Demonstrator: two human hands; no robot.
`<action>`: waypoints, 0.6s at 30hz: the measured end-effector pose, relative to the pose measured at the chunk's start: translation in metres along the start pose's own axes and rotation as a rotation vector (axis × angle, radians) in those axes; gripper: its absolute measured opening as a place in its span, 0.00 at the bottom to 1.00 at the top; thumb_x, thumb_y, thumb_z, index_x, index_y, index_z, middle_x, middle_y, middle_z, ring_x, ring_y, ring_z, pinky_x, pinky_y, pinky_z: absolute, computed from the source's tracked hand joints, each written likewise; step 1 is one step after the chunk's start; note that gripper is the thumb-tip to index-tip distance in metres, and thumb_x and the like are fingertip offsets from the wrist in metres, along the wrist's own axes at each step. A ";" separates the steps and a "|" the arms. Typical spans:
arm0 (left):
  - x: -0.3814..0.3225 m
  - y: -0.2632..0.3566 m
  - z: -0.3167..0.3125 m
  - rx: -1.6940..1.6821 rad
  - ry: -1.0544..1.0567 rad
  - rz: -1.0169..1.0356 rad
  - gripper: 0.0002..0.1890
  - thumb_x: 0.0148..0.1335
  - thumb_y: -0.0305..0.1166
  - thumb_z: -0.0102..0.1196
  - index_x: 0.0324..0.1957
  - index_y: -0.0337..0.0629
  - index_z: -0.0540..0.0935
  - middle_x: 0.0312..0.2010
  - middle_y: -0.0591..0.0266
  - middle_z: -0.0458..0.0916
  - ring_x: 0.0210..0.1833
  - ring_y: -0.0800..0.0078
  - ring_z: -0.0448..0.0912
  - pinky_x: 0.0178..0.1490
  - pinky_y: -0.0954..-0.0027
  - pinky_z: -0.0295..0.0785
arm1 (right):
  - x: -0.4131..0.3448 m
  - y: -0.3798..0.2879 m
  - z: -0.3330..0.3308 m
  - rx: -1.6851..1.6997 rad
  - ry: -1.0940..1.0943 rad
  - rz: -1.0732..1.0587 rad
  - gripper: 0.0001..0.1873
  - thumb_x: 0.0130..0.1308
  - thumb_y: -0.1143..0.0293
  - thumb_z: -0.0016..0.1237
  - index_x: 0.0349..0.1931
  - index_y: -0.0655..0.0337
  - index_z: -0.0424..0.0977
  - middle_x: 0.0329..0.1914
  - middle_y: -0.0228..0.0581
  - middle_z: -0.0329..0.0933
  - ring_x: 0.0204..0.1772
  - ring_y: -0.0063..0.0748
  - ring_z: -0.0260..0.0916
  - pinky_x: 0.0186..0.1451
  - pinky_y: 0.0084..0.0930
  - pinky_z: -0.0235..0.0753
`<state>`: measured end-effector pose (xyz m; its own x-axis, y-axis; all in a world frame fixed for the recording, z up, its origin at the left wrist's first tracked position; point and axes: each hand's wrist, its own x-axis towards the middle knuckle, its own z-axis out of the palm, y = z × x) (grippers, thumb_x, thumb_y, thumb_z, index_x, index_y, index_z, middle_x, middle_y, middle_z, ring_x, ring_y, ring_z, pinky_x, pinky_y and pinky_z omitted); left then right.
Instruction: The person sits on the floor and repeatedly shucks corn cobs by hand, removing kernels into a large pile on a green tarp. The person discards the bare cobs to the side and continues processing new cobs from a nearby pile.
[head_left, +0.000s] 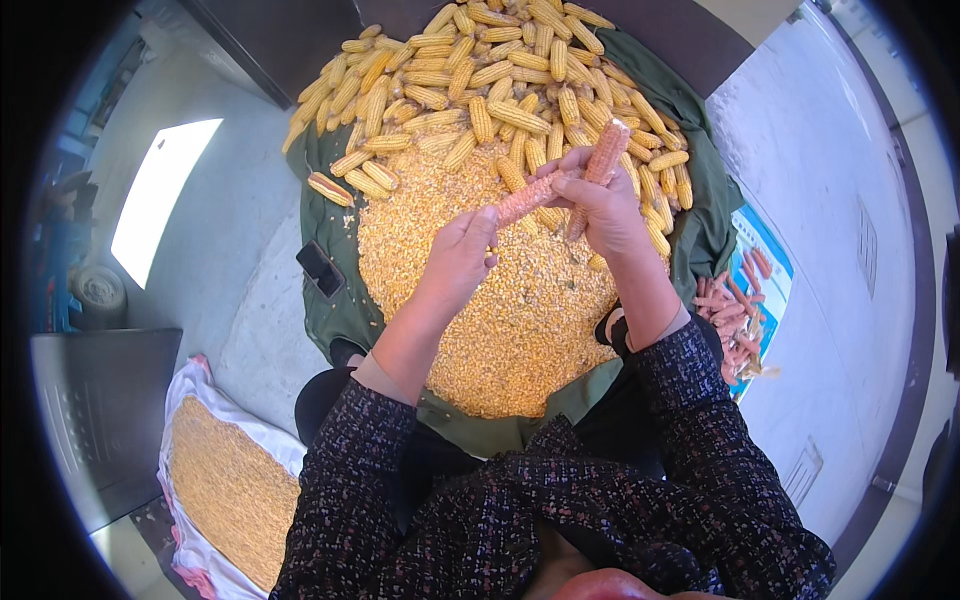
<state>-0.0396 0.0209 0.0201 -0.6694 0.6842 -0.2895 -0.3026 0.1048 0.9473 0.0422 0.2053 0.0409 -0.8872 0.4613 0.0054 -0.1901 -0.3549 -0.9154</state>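
Note:
My left hand (463, 253) grips the lower end of a stripped pink corncob (525, 199). The fingers of my right hand (602, 206) hold that cob's other end. Across the right palm lies a second pink corncob (609, 148), tilted and crossing the first where they meet. Both cobs look bare on the sides that face me. Beneath my hands spreads a heap of loose yellow corn kernels (525, 322). Beyond it rises a pile of unshelled corn ears (480, 75), and a partly stripped ear (330, 189) lies at its left edge.
A green cloth (319, 172) lies under the corn, with a dark smartphone (320, 268) on its left side. At right, several stripped cobs (727, 315) rest on a blue-and-white sheet (776, 262). A white cloth (187, 382) at lower left carries yellowish grain (232, 480).

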 end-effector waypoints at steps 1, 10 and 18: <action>0.001 0.000 -0.002 0.017 -0.028 0.013 0.19 0.69 0.49 0.47 0.29 0.45 0.72 0.19 0.70 0.68 0.16 0.85 0.61 0.17 0.84 0.53 | 0.000 0.001 -0.001 -0.041 0.016 0.017 0.09 0.57 0.80 0.51 0.38 0.65 0.70 0.40 0.48 0.77 0.43 0.39 0.79 0.46 0.33 0.82; 0.006 0.002 -0.010 -0.315 -0.001 -0.380 0.21 0.69 0.49 0.46 0.22 0.50 0.65 0.14 0.71 0.62 0.13 0.82 0.58 0.13 0.81 0.49 | -0.003 0.009 0.006 -0.298 -0.071 -0.199 0.04 0.59 0.78 0.52 0.33 0.64 0.72 0.40 0.43 0.78 0.40 0.28 0.78 0.36 0.19 0.76; 0.003 -0.001 -0.009 -0.503 0.035 -0.367 0.16 0.70 0.44 0.44 0.29 0.46 0.69 0.20 0.64 0.70 0.15 0.81 0.62 0.16 0.82 0.50 | -0.002 0.008 0.002 -0.175 0.148 0.017 0.10 0.58 0.75 0.53 0.39 0.68 0.73 0.37 0.41 0.77 0.36 0.27 0.76 0.39 0.23 0.80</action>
<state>-0.0479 0.0162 0.0171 -0.4808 0.6428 -0.5964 -0.7938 -0.0302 0.6074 0.0415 0.2002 0.0342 -0.8159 0.5752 -0.0580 -0.0885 -0.2233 -0.9707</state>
